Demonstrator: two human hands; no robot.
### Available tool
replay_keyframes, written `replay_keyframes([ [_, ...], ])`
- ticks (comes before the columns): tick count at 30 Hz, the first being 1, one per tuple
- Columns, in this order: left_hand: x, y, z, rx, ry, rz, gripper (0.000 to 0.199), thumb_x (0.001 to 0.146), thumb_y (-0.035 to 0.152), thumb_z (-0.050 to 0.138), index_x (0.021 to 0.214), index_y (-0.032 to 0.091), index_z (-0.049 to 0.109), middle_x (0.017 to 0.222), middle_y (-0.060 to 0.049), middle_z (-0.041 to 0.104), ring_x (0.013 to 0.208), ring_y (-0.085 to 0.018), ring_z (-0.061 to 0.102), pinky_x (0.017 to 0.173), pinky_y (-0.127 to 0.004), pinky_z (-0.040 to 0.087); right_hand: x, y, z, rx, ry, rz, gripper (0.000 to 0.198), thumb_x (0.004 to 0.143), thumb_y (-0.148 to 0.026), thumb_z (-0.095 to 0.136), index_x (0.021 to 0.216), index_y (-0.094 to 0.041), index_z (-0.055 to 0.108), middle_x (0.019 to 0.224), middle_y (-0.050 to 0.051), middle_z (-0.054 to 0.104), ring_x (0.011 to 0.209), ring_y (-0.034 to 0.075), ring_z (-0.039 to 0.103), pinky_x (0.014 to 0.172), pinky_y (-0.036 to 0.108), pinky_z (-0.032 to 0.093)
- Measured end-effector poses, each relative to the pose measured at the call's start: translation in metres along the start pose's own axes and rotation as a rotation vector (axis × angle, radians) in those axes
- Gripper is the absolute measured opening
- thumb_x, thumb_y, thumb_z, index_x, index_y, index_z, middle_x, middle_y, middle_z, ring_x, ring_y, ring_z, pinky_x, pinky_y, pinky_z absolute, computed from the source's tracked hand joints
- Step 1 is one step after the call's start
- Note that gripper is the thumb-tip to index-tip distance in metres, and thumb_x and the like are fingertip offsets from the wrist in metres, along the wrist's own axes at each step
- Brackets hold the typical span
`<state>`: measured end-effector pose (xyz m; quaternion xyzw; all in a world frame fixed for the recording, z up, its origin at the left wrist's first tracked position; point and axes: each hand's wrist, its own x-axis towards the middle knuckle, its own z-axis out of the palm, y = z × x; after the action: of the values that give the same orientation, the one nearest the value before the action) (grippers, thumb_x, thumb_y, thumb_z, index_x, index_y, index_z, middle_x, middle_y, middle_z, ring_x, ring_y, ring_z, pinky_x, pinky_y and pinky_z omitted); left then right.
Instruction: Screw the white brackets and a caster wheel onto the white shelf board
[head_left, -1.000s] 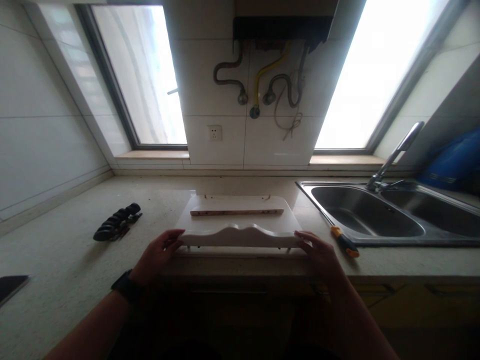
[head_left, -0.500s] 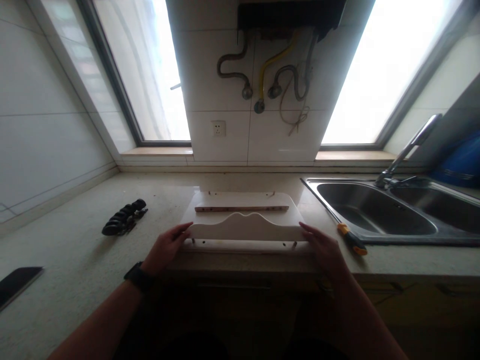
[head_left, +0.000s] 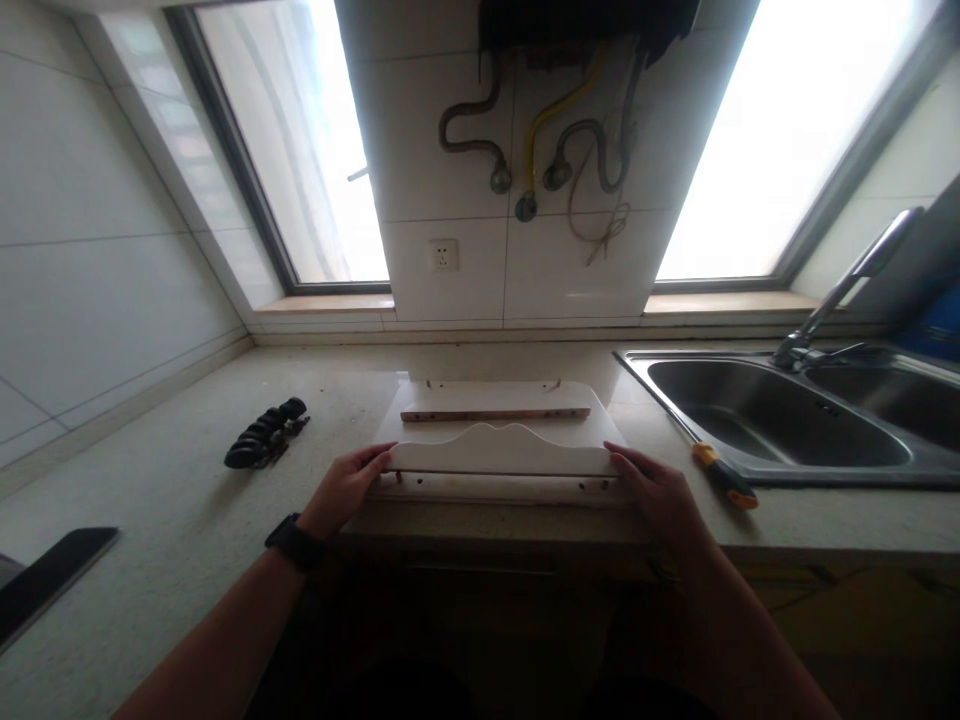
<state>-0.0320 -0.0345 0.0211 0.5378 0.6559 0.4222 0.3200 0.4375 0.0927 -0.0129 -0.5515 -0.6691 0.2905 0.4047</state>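
A white board with a wavy top edge point(head_left: 495, 450) stands on its long side, held at both ends. My left hand point(head_left: 358, 480) grips its left end, fingers closed; a black watch is on that wrist. My right hand point(head_left: 651, 488) is closed on the right end. Under and behind it lies a flat white panel point(head_left: 555, 395) with rounded far corners, a few small holes and short pegs. A narrow brown-edged strip point(head_left: 495, 414) runs across the panel, behind the wavy board. Whether the wavy board touches the panel I cannot tell.
A screwdriver with a yellow and black handle point(head_left: 724, 476) lies against the rim of the steel sink point(head_left: 750, 410) at right. Black round parts point(head_left: 266, 433) sit in a row on the counter point(head_left: 187, 520) at left. A dark flat object point(head_left: 56, 580) lies at far left.
The wavy board has tilted or dropped slightly, and its dark lower edge now shows near the front pegs. Both hands keep hold of it. The camera view has shifted a little left.
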Motion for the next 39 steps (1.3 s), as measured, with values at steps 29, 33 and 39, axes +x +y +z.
replay_keyframes([
  [29, 0.002, -0.009, -0.013, 0.185, -0.100, 0.067, 0.055, 0.094, 0.060, 0.052, 0.134, 0.025, 0.061, 0.128, -0.002, 0.065, 0.118, -0.024, 0.060, 0.106, -0.036, 0.042, -0.005, 0.006, -0.003, 0.048, -0.067, -0.051, 0.050, 0.088, -0.055, 0.061, 0.123, -0.021, 0.071, 0.119, 0.006, 0.070, 0.113, 0.028, 0.064, 0.095, 0.039, 0.051],
  [33, 0.001, -0.009, -0.014, 0.187, -0.101, 0.080, 0.057, 0.093, 0.059, 0.053, 0.136, 0.023, 0.060, 0.130, -0.004, 0.064, 0.118, -0.025, 0.059, 0.107, -0.038, 0.042, -0.006, 0.009, -0.004, 0.080, -0.097, -0.064, 0.052, 0.087, -0.055, 0.062, 0.124, -0.019, 0.070, 0.116, 0.009, 0.071, 0.108, 0.028, 0.065, 0.089, 0.037, 0.051],
  [39, -0.006, -0.010, -0.012, 0.149, -0.070, 0.090, 0.058, 0.091, 0.058, 0.058, 0.135, 0.020, 0.058, 0.127, -0.006, 0.064, 0.116, -0.024, 0.061, 0.104, -0.038, 0.046, -0.009, 0.007, -0.008, 0.184, -0.151, 0.012, 0.057, 0.082, -0.056, 0.069, 0.121, -0.015, 0.068, 0.096, 0.010, 0.072, 0.084, 0.021, 0.065, 0.074, 0.031, 0.050],
])
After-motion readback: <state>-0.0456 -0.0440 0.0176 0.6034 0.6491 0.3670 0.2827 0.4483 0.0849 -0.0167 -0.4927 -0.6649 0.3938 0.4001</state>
